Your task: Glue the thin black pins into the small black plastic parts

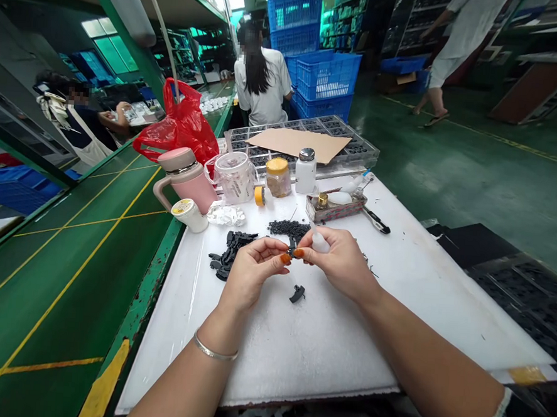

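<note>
Over the middle of the white work surface (327, 337), my left hand (256, 267) pinches a small black part (292, 246). My right hand (339, 259) meets it there, thumb and finger at the same part, with a small white squeeze bottle (320, 241) held in its palm. One curved black piece (296, 293) lies on the surface just below the hands. A heap of black curved pieces (231, 253) is left of my left hand. Behind the hands lies a pile of tiny black rings (289, 228).
Behind stand a pink mug (192, 184), white tub (190, 215), clear container (234, 177), yellow-lidded jar (278, 178), dispenser bottle (305, 172), tool box (338, 207) and knife (376, 221). A green conveyor (78, 246) runs left. Other people are farther off.
</note>
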{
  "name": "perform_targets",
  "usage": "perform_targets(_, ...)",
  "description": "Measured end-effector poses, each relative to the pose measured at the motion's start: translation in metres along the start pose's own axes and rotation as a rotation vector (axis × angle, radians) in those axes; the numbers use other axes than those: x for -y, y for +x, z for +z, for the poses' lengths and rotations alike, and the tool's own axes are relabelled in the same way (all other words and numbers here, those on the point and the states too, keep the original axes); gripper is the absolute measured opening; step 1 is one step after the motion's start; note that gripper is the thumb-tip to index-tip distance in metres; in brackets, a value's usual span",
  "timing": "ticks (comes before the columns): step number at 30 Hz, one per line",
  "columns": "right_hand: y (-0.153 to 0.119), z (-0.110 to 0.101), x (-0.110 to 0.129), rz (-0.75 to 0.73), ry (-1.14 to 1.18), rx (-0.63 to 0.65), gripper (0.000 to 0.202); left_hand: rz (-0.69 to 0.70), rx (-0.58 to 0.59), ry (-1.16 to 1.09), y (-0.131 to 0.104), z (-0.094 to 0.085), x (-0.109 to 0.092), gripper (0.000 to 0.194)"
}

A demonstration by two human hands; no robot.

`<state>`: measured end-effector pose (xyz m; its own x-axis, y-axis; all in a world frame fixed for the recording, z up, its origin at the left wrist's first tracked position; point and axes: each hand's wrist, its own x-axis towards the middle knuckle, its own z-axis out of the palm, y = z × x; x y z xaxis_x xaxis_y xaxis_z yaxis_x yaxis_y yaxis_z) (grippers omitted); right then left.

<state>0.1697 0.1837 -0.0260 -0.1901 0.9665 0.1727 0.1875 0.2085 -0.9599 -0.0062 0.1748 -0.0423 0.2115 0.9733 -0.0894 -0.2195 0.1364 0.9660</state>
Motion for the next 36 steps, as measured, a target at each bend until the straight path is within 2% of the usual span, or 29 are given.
perform_targets(5,0.001,0.002,-0.002,0.009,0.061,0.053,0.013,0.106,-0.036,0.097,0.002,-0.003,0.002,0.021)
perform_targets(11,0.002,0.002,-0.003,0.051,0.169,0.008,0.032,0.123,-0.068,0.127,0.003,-0.005,0.000,0.020)
perform_targets(14,0.002,0.002,-0.002,0.079,0.145,0.038,0.037,0.128,-0.035,0.160,0.002,-0.003,-0.001,0.019)
perform_targets(17,0.001,0.002,-0.001,0.083,0.122,0.060,0.032,0.136,-0.013,0.187,0.001,-0.001,-0.002,0.018)
perform_targets(23,-0.001,0.004,0.000,0.004,0.043,0.019,0.017,0.106,-0.050,0.199,0.003,-0.004,-0.002,0.017)
perform_targets(29,-0.002,0.003,0.003,0.015,-0.007,0.006,0.013,0.093,-0.038,0.235,0.003,-0.007,-0.003,0.019)
perform_targets(32,0.000,0.000,0.004,0.062,-0.058,0.057,0.014,0.082,-0.055,0.252,0.003,-0.008,-0.004,0.024)
perform_targets(36,0.002,-0.005,0.001,0.146,-0.176,0.217,0.014,0.139,-0.119,0.199,0.004,-0.014,-0.011,0.026)
